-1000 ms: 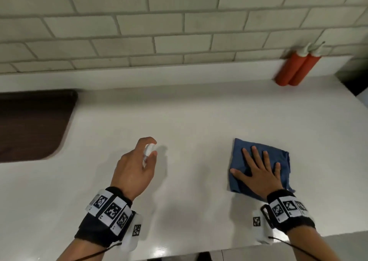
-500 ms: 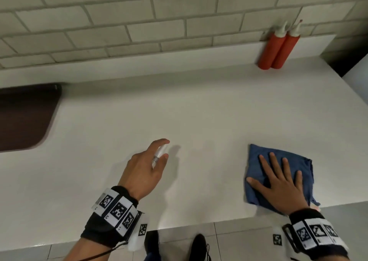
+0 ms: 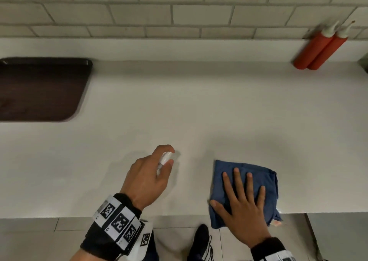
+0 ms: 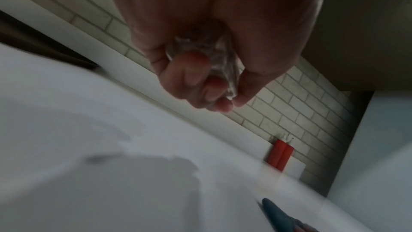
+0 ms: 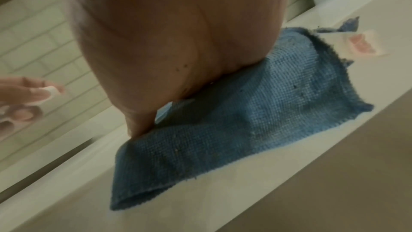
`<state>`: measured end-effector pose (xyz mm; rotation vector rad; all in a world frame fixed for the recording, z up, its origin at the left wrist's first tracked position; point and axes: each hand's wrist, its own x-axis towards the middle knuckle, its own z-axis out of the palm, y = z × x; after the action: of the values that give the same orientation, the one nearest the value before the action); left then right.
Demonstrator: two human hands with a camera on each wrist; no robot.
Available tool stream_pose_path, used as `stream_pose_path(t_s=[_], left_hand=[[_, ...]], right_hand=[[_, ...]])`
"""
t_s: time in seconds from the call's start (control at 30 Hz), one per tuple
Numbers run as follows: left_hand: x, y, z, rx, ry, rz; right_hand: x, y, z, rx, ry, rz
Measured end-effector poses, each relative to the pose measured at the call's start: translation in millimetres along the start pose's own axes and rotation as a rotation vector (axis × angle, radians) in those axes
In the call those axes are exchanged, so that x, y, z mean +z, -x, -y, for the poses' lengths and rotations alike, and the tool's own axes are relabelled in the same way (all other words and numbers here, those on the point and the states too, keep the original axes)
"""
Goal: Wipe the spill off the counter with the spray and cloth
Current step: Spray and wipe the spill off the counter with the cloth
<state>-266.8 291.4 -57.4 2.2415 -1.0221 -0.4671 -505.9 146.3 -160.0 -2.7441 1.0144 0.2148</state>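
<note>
My left hand [image 3: 147, 178] grips a small clear spray bottle [image 3: 164, 159] with a white top above the white counter [image 3: 179, 111], index finger curled over the nozzle. The left wrist view shows the bottle [image 4: 214, 55] wrapped by my fingers. A folded blue cloth [image 3: 258, 175] lies at the counter's front edge, its near corner hanging over. My right hand [image 3: 242, 203] presses flat on the cloth [image 5: 256, 112], fingers spread. I cannot make out a spill on the counter.
Two red squeeze bottles [image 3: 318, 49] with white tips stand against the tiled wall at the back right. A dark brown tray [image 3: 39, 89] lies at the left. Below the counter edge are the tiled floor and a dark shoe [image 3: 201, 242].
The right hand has slid the cloth toward the counter's front edge, so one corner now overhangs. The left hand still holds the spray bottle, its index finger curled down again after lifting.
</note>
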Motion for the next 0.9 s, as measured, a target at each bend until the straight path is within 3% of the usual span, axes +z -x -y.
stream_pose_path(t_s=[0.17, 0.43, 0.53, 0.73, 0.9], left_hand=[[-40, 24, 53, -0.071, 0.065, -0.013], [-122, 78, 160, -0.314, 0.053, -0.204], [-144, 98, 189, -0.384, 0.06, -0.246], [-166, 113, 216, -0.457, 0.099, -0.254], [-178, 120, 232, -0.468, 0.115, -0.294]], right_hand=[[3, -25, 94, -0.1, 0.029, 0.082], [-1, -143, 259, -0.208, 0.063, 0.169], [4, -139, 292, -0.224, 0.076, 0.187], [31, -68, 325, -0.356, 0.138, 0.207], [13, -127, 377, -0.375, 0.103, 0.236]])
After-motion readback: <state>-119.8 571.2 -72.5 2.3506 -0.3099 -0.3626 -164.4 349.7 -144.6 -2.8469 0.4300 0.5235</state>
